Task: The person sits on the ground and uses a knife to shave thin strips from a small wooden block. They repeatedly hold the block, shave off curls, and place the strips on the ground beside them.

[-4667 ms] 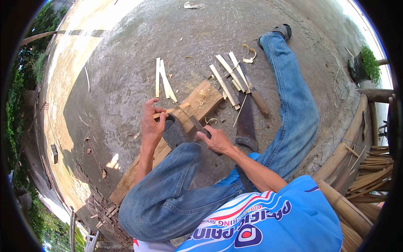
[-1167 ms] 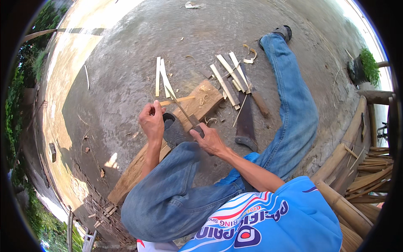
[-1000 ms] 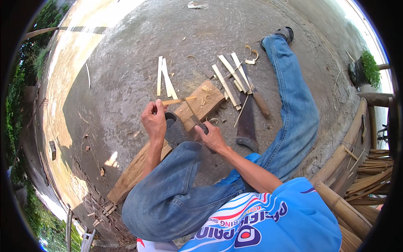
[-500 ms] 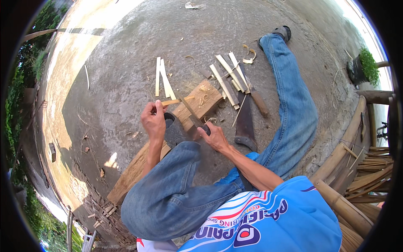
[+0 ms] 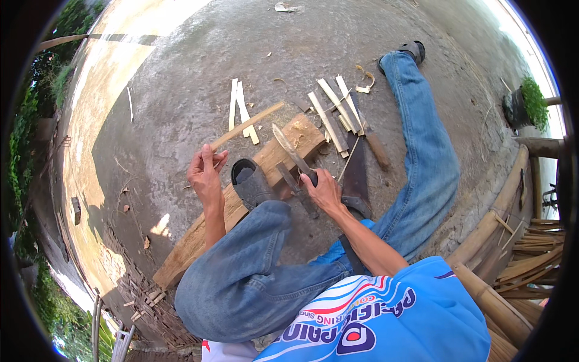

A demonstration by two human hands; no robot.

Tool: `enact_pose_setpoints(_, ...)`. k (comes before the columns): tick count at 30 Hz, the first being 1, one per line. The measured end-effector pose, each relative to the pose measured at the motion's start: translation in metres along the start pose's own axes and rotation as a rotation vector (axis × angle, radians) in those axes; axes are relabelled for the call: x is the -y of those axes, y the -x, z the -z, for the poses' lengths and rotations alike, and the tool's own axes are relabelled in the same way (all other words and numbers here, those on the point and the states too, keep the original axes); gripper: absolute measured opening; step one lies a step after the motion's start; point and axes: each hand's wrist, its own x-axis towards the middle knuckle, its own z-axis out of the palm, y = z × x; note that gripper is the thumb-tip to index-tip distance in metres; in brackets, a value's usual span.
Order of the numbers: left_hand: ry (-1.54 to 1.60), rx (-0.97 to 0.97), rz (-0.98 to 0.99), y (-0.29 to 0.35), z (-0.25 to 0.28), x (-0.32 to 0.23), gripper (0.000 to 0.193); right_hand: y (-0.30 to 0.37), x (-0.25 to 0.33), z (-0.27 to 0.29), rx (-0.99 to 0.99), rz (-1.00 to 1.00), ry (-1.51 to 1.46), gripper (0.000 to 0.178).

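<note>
My left hand (image 5: 206, 172) pinches one end of a thin bamboo strip (image 5: 250, 125), which slants up and to the right. Gripped in my right hand (image 5: 324, 190) is a knife (image 5: 291, 149), its blade pointing up-left above a thick wooden beam (image 5: 232, 202). Blade and strip are apart. Below the knife a narrow dark bar (image 5: 297, 190) lies at the beam's edge; its kind is unclear. My shoe (image 5: 250, 184) rests against the beam. Curled shavings lie on the beam's far end.
Two pale strips (image 5: 242, 108) lie beyond the beam. Several more strips (image 5: 329, 123) lie to the right, beside a wooden handle (image 5: 377, 149) and a wide dark blade (image 5: 356, 172). My outstretched leg (image 5: 416, 133) bounds the right side. Bamboo poles (image 5: 491, 298) stand at lower right.
My left hand has drawn left and down, and the strip has come off the beam and tilts up more steeply. The knife has swung away from the strip, with my right hand slightly right.
</note>
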Motion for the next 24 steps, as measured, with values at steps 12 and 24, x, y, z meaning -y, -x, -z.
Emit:
enact_pose_setpoints(12, -0.01, 0.262, 0.392, 0.065, 0.018, 0.063, 0.032, -0.058, 0.06, 0.03, 0.402, -0.553, -1.347, 0.04)
enact_pose_setpoints(24, -0.402, 0.718, 0.455, 0.071, 0.018, 0.041, 0.033, -0.046, 0.036, 0.021, 0.464, -0.464, -1.201, 0.023)
